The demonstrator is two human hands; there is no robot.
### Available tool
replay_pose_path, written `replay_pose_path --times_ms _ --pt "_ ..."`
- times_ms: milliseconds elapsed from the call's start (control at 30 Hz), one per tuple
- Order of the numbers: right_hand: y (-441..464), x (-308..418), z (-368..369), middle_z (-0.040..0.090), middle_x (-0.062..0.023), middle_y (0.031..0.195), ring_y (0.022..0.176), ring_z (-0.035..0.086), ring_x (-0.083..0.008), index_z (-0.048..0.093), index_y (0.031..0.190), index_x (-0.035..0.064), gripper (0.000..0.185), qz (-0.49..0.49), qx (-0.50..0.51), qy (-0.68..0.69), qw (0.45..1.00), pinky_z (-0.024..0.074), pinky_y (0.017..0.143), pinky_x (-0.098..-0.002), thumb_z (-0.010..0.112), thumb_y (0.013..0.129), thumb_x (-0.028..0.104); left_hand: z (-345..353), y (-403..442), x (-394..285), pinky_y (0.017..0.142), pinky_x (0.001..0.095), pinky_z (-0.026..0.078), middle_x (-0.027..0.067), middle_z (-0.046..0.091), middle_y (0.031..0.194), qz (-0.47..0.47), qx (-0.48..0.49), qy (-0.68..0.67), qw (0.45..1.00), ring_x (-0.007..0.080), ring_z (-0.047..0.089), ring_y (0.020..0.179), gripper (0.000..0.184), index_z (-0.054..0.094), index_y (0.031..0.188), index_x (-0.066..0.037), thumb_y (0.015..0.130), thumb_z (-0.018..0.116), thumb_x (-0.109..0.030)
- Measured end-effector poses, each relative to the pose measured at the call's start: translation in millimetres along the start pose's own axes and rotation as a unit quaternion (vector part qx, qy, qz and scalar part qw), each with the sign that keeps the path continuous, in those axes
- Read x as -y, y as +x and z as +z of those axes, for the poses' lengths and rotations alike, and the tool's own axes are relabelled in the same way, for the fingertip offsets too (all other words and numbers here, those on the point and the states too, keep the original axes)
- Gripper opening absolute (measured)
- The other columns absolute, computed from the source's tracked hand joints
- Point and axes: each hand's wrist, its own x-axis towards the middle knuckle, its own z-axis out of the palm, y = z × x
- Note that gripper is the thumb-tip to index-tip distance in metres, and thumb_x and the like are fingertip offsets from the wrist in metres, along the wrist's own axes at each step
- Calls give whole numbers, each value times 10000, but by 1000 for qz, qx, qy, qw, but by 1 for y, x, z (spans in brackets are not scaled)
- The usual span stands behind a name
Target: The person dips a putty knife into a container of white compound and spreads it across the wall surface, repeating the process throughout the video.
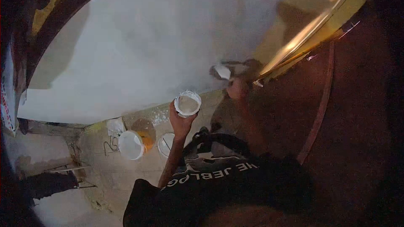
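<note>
My left hand is wrapped round the side of a small white tub, its open top facing me. Pale material lies inside, and white smears coat the rim. Further right, my right hand is closed round a short hand tool with a white head. Blur and dim light hide whether that head is bristles or a blade. It is close to the pale wall, where a dark shadow falls round it; I cannot tell whether they touch.
On the floor stand a white bucket and a second white container, partly behind my left forearm. White spatters mark the floor near the wall's foot. A bright, shiny strip runs along the yellowish surface at upper right. A dark cable lies left of the bucket.
</note>
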Motion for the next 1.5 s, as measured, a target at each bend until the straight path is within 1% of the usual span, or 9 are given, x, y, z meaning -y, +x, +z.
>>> replay_pose_path --times_ms 333,533,600,733,800,933,1233,1467,1500 --pt "90 24 -29 694 -150 887 831 661 -370 730 863 86 165 -56 -18 -40 997 528 746 -454 675 719 143 0 0 -1 939 388 481 154 573 1184 -8 18 -10 1000 265 569 1121 812 412 1282 -14 639 881 -176" --pt "82 94 -208 701 -92 796 664 637 -239 759 930 135 173 -132 -200 -47 970 526 672 -390 724 766 180 3 -2 17 948 384 472 140 574 1175 -45 -2 -8 999 252 572 1104 800 423 1273 -11 635 881 -167" --pt "104 80 -231 688 -63 781 662 607 -185 746 976 102 221 -251 -298 142 910 510 682 -361 744 800 235 4 -2 23 950 384 470 137 574 1176 -48 -4 -22 999 247 573 1100 799 428 1269 -9 629 882 -161" --pt "25 147 -315 695 -78 814 732 629 -162 728 940 55 230 -140 -272 154 939 500 719 -335 728 824 254 3 1 11 941 383 473 133 579 1170 -21 -8 -1 1000 244 580 1083 796 442 1260 -9 618 884 -169" --pt "6 144 -315 719 -97 835 770 685 -185 730 900 63 206 -143 -329 144 922 517 737 -344 727 810 248 2 1 1 939 386 474 134 580 1167 -16 -9 2 1000 249 581 1079 794 444 1259 -9 618 883 -174" --pt "-5 94 -256 710 -121 910 871 678 -243 717 943 78 172 -1 -162 144 976 518 786 -374 711 819 197 0 1 -13 929 399 471 172 575 1177 -19 -2 -37 999 281 575 1101 790 448 1281 2 624 871 -113" --pt "63 -10 -18 662 -221 798 774 668 -377 697 833 -13 207 -48 61 -76 994 528 707 -452 699 718 158 4 -6 2 944 377 475 123 562 1201 -54 3 -68 996 235 574 1106 767 427 1292 -18 673 859 -151" --pt "119 84 -153 643 -244 853 866 644 -412 630 911 22 214 -125 -53 -126 983 499 759 -530 648 759 170 6 -7 10 940 378 466 126 567 1191 -38 -16 -44 998 240 568 1105 770 436 1285 -15 658 863 -143" --pt "108 110 -208 690 -152 806 766 664 -301 722 799 79 103 -203 -74 -154 964 516 699 -381 685 722 137 7 -5 5 942 384 462 132 570 1187 -43 -22 -42 998 248 569 1104 770 446 1279 -12 649 867 -150"
